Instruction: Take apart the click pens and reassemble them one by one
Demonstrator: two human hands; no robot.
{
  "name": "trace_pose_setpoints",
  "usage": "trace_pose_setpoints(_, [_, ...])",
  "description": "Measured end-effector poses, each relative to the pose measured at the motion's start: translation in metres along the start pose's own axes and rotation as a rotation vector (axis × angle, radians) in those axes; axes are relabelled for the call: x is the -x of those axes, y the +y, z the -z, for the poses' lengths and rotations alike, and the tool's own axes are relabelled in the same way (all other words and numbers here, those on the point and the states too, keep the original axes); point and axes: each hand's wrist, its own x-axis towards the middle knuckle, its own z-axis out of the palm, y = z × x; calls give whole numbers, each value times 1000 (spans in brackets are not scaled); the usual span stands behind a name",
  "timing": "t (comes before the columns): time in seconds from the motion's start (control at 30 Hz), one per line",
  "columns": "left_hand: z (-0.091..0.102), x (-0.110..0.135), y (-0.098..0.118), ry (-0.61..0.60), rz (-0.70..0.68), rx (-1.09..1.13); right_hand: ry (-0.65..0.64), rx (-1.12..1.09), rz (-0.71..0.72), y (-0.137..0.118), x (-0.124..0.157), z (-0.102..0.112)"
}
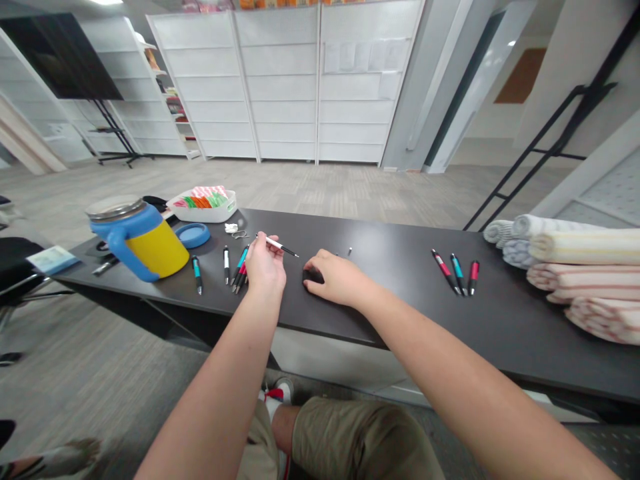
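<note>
My left hand (267,263) is turned palm up above the desk, with a slim white-and-black pen (281,245) between thumb and fingers, its dark tip pointing right. Just beside it, my right hand (333,277) rests low on the desk, fingers curled. A dark patch shows between its thumb and fingers; I cannot make out what it is. Beyond the right hand lies a tiny light piece (350,251). Left of my left hand are a white-and-black pen (227,265), a teal pen (197,275) and a bunch of red and teal pens (241,273), partly hidden by that hand.
Three pens (459,273) lie apart on the right of the dark desk (395,267). Rolled striped cloths (590,273) are stacked at the right end. At left stand a large blue-and-yellow mug (155,243), a blue lid (193,235) and a white basket (210,212) of colourful packets.
</note>
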Motion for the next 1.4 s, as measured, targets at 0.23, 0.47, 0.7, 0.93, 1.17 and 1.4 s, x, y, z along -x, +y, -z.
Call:
trace_pose_setpoints(0.23, [-3, 8, -1, -120, 73, -38, 90, 121, -167, 37, 4, 19])
trace_pose_setpoints(0.47, [-1, 11, -3, -201, 56, -89, 67, 83, -148, 48, 4, 15])
trace_pose_setpoints(0.7, [-2, 10, -4, -192, 69, -102, 152, 71, -238, 63, 4, 17])
trace_pose_setpoints(0.93, [-2, 11, -5, -213, 83, -118, 139, 62, -316, 75, -9, 8])
trace_pose_setpoints(1.17, [0, 10, -9, -243, 90, -132, 219, 52, -404, 80, -11, 4])
trace_pose_setpoints(1.4, [-1, 12, -11, -301, 56, -146, 455, -141, -317, 59, -8, 20])
